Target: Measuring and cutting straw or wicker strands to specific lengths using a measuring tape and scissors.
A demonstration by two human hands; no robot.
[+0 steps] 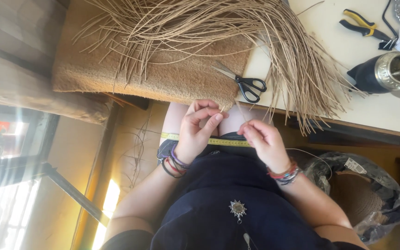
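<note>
Dark blue clothing (228,208) fills the near view, a yellow tape measure (218,140) lies across the lap, and beyond it a big bundle of straw (237,28) spreads over a brown mat (163,76) and the pale table (385,106), with scissors (244,82) at the mat's edge. Above the lap, the left hand (195,134) pinches one thin straw strand (239,110) with closed fingers while the right hand (262,139) closes its grip lower on it. Such a dry strand could snap or slip if bent sharply, and loose ends overhanging the table might snag the wrists and drag the bundle down.
</note>
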